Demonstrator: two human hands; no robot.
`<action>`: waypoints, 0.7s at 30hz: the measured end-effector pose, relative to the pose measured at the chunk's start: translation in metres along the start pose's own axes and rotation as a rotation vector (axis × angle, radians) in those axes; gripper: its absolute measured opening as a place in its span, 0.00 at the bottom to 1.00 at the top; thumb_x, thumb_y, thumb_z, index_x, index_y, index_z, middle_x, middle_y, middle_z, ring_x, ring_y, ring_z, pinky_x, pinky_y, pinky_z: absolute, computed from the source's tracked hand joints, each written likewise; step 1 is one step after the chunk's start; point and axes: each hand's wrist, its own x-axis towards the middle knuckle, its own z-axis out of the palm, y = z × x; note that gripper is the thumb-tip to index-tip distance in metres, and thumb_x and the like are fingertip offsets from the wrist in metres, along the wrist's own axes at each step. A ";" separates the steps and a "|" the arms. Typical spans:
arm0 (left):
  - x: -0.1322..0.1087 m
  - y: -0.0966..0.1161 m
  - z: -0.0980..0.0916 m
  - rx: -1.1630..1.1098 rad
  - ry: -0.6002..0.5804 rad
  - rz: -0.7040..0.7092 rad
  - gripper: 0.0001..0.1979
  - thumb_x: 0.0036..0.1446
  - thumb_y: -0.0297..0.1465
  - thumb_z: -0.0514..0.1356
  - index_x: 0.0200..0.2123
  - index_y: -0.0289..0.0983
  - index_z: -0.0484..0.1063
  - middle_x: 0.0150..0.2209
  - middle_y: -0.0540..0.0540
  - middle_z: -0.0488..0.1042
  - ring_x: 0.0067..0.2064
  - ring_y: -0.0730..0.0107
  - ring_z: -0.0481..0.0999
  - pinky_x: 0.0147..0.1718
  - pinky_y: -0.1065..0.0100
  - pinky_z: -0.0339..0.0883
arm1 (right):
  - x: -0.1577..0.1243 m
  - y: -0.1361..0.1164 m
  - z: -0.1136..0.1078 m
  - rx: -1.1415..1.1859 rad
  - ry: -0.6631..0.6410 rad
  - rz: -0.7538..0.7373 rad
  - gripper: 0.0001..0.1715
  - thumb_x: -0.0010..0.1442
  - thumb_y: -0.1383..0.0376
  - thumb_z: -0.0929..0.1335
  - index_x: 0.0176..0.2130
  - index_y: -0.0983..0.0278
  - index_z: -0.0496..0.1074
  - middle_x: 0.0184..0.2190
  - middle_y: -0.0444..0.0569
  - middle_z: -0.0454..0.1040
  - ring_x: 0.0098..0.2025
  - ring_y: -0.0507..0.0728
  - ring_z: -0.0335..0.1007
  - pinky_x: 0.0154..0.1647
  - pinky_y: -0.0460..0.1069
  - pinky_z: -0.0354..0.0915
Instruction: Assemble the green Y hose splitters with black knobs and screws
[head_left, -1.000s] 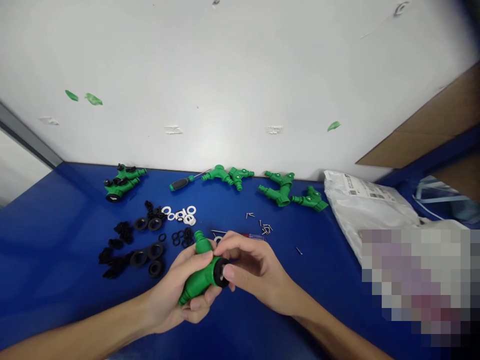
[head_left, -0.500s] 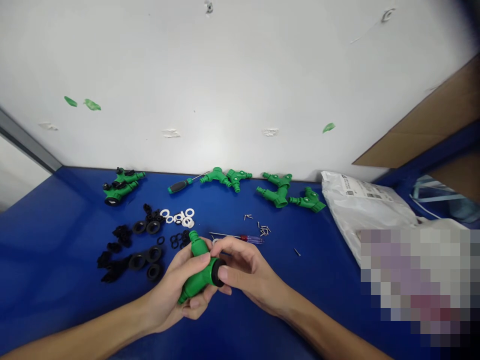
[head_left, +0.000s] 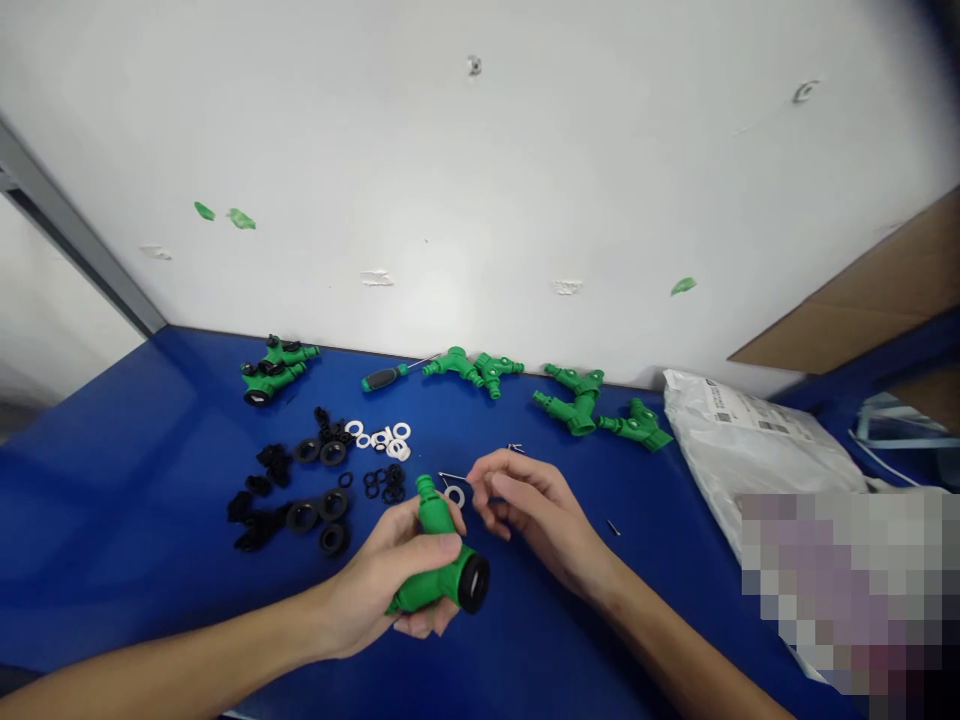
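Right at the centre of the action, a bright green plastic Y-shaped hose connector (head_left: 429,596), clamped firmly in the left hand (head_left: 382,572)! Fingers (head_left: 439,548) wrapped right round the body, narrow spout angled up and away, wide end ringed by a black rubber collar (head_left: 474,583) and turned to the right, all of it low over a glossy blue tabletop (head_left: 112,480). Right hand (head_left: 536,510) half open, fingers loosely curled, nothing in its grip and no contact with the connector. Just beside those fingertips, a flat white washer (head_left: 454,495) and a slim metal shaft (head_left: 450,477) running in behind the hand.

Over to the left, a scatter of small black rubber O-rings (head_left: 382,485), chunkier black rubber rings (head_left: 315,507) and a little heap of white washers (head_left: 379,436) (quite a spread of spares, that). Along the back edge, a black-and-green handled screwdriver (head_left: 384,379), and a row of green plastic Y-shaped connectors (head_left: 574,400), some fitted with black parts (head_left: 271,370). Tiny steel screws (head_left: 514,447) further right, then a crumpled white plastic bag (head_left: 750,435) against a white wall (head_left: 480,180).
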 end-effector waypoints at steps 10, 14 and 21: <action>-0.003 -0.002 0.000 0.043 -0.077 -0.056 0.16 0.60 0.45 0.58 0.38 0.37 0.66 0.15 0.49 0.74 0.09 0.78 0.59 0.08 0.78 0.45 | 0.093 -0.038 0.009 -0.933 -0.118 -0.289 0.06 0.58 0.71 0.67 0.31 0.67 0.75 0.25 0.44 0.71 0.26 0.50 0.62 0.31 0.48 0.59; -0.003 0.001 0.002 -0.045 -0.038 -0.036 0.20 0.62 0.49 0.54 0.39 0.37 0.67 0.20 0.48 0.75 0.12 0.78 0.60 0.11 0.77 0.46 | 0.111 -0.048 0.004 -0.925 -0.127 -0.258 0.09 0.61 0.67 0.67 0.29 0.67 0.74 0.23 0.43 0.70 0.25 0.49 0.61 0.29 0.47 0.57; 0.001 0.007 0.003 -0.048 0.086 0.203 0.15 0.62 0.41 0.61 0.46 0.37 0.67 0.28 0.49 0.74 0.27 0.64 0.80 0.18 0.71 0.71 | 0.026 -0.050 -0.002 -0.679 -0.286 -0.061 0.18 0.60 0.56 0.71 0.46 0.62 0.71 0.32 0.44 0.72 0.25 0.49 0.65 0.24 0.45 0.60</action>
